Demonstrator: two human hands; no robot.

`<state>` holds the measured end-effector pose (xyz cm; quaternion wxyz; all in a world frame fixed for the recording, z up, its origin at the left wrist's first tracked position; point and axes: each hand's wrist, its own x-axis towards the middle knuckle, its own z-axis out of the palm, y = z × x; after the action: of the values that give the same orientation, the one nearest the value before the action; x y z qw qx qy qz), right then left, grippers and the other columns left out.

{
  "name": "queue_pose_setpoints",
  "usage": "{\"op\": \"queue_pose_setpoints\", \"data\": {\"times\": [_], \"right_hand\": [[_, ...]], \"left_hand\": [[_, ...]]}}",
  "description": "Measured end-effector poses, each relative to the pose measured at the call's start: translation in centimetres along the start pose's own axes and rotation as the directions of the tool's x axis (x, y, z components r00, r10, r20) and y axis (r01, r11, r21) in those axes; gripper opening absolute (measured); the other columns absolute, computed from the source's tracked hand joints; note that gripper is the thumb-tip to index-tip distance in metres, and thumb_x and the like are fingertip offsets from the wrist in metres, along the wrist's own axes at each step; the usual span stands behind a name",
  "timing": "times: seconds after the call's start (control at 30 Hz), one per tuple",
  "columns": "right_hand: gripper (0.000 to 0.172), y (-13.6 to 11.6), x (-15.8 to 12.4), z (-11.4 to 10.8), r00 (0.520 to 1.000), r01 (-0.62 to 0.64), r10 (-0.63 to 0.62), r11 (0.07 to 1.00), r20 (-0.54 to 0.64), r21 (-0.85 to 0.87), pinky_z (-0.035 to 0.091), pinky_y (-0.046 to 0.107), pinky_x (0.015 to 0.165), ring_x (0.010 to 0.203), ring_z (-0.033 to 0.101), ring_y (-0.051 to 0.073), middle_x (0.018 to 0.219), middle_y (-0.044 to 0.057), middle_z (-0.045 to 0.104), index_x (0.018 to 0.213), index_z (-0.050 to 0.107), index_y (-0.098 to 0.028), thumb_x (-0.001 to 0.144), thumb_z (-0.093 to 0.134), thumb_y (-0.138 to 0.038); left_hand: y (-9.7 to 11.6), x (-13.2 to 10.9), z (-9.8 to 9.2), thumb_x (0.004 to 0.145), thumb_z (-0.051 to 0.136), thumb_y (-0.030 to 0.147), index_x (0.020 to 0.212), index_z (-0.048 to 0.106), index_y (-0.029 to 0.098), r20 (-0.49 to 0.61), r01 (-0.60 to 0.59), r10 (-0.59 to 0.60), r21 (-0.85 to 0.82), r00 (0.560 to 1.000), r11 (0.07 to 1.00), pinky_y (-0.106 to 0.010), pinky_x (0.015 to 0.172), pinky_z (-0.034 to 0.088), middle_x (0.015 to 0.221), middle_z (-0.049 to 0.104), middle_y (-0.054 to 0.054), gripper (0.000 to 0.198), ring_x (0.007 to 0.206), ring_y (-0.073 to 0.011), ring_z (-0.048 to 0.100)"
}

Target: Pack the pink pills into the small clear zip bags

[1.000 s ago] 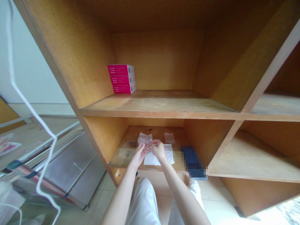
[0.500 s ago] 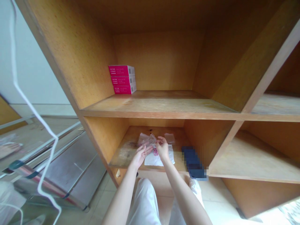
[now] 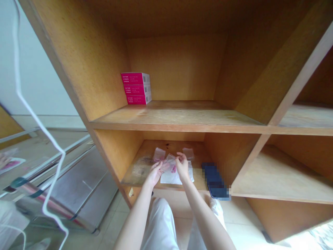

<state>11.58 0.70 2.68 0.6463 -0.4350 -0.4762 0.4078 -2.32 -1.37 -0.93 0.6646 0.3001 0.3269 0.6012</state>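
Pulled apart since the earlier frame, the bags are now spread over the lower shelf (image 3: 137,172) of a wooden shelving unit (image 3: 177,69). Magenta boxes (image 3: 136,88) are stacked above, and a blurred dark object (image 3: 214,180) overhangs the shelf edge. Over a white sheet (image 3: 177,178), a pink-filled plastic bag (image 3: 170,164) is pinched by the right hand (image 3: 182,166) and touched by the open left hand (image 3: 156,173). Two flat clear bags (image 3: 159,154) lie behind.

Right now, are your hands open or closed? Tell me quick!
Left hand: open, fingers touching the clear plastic bag.
Right hand: closed, pinching that bag's edge.
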Motion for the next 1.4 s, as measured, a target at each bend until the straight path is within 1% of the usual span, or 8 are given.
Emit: {"op": "queue_pose_setpoints", "data": {"times": [0.13, 0.23, 0.37, 0.5, 0.67, 0.8, 1.0, 1.4], "right_hand": [[0.029, 0.1, -0.5, 0.2, 1.0, -0.012, 0.012, 0.998, 0.001, 0.054, 0.037, 0.021, 0.049, 0.049, 0.044, 0.009, 0.061, -0.005, 0.047, 0.093, 0.049, -0.017, 0.064, 0.045, -0.019], [0.027, -0.4, -0.9, 0.3, 0.998, -0.063, 0.06, 0.994, 0.03, 0.094, 0.034, 0.02, 0.044, 0.043, 0.04, 0.008, 0.059, -0.006, 0.046, 0.092, 0.05, -0.018, 0.066, 0.044, -0.02], [0.027, -1.0, -1.1, 0.1, 0.976, -0.145, 0.118, 0.98, 0.185, 0.138, 0.029, 0.018, 0.037, 0.038, 0.035, 0.006, 0.054, -0.008, 0.043, 0.092, 0.05, -0.019, 0.065, 0.043, -0.019], [0.025, -1.0, -1.1, -0.2, 0.938, -0.172, 0.131, 0.98, 0.322, 0.102, 0.028, 0.018, 0.036, 0.038, 0.034, 0.005, 0.055, -0.007, 0.044, 0.09, 0.052, -0.017, 0.065, 0.046, -0.019], [0.023, 0.0, -1.3, -0.6, 0.961, -0.108, 0.082, 0.991, 0.265, 0.085, 0.029, 0.019, 0.038, 0.041, 0.038, 0.007, 0.06, -0.005, 0.048, 0.089, 0.051, -0.017, 0.067, 0.051, -0.024], [0.014, 0.7, -1.5, -1.0, 0.973, -0.036, 0.028, 0.999, 0.231, 0.032, 0.034, 0.02, 0.043, 0.048, 0.044, 0.01, 0.062, -0.002, 0.052, 0.074, 0.052, -0.017, 0.068, 0.056, -0.03], [0.021, 1.3, -2.0, -1.3, 0.969, 0.02, -0.023, 1.0, 0.247, 0.013, 0.036, 0.022, 0.048, 0.05, 0.045, 0.011, 0.056, -0.002, 0.05, 0.066, 0.053, -0.017, 0.072, 0.054, -0.037], [0.02, 3.4, -2.2, -1.5, 0.975, -0.013, -0.001, 0.998, 0.224, 0.059, 0.034, 0.021, 0.048, 0.049, 0.043, 0.01, 0.055, -0.002, 0.048, 0.066, 0.052, -0.017, 0.071, 0.055, -0.036]], "left_hand": [[0.2, 0.0, -0.1, 0.076, 0.056, 0.021, 0.11, 0.052, 0.014, 0.01, -0.022, 0.022, -0.025, 1.0, 0.999, -0.036, 0.088, 0.042, 0.089, 0.068, -0.011, 0.035, 0.09, -0.0217, 0.062], [0.4, -0.1, -0.1, 0.077, 0.054, 0.023, 0.11, 0.052, 0.013, 0.019, 0.003, -0.002, -0.057, 1.0, 0.998, -0.037, 0.088, 0.043, 0.087, 0.069, -0.01, 0.034, 0.09, -0.0221, 0.063], [0.5, -0.2, 0.4, 0.076, 0.056, 0.031, 0.096, 0.059, 0.011, 0.007, 0.048, -0.047, -0.064, 0.999, 0.997, -0.037, 0.083, 0.046, 0.081, 0.069, -0.01, 0.029, 0.084, -0.023, 0.064], [0.4, -0.4, 0.8, 0.067, 0.066, 0.024, 0.078, 0.059, 0.012, -0.01, -0.016, 0.017, 0.027, 1.0, 0.999, -0.034, 0.08, 0.048, 0.079, 0.069, -0.007, 0.017, 0.077, -0.0207, 0.065], [0.4, -0.4, 0.8, 0.066, 0.066, 0.023, 0.077, 0.058, 0.015, -0.027, -0.021, 0.023, 0.071, 0.999, 0.997, -0.034, 0.08, 0.048, 0.082, 0.069, -0.007, 0.016, 0.076, -0.0198, 0.065], [0.5, -0.4, 0.8, 0.065, 0.065, 0.021, 0.076, 0.06, 0.014, -0.038, -0.053, 0.056, 0.082, 0.998, 0.995, -0.035, 0.082, 0.047, 0.083, 0.068, -0.008, 0.014, 0.079, -0.0205, 0.065], [0.2, -0.2, 0.7, 0.061, 0.068, 0.019, 0.073, 0.062, 0.013, -0.064, -0.104, 0.109, 0.068, 0.992, 0.992, -0.032, 0.078, 0.048, 0.075, 0.068, -0.006, 0.015, 0.072, -0.0176, 0.065], [-0.2, -0.1, 0.5, 0.06, 0.069, 0.019, 0.07, 0.064, 0.014, -0.104, -0.156, 0.177, 0.184, 0.979, 0.971, -0.021, 0.066, 0.046, 0.072, 0.067, -0.002, 0.012, 0.067, -0.0114, 0.061]]}}
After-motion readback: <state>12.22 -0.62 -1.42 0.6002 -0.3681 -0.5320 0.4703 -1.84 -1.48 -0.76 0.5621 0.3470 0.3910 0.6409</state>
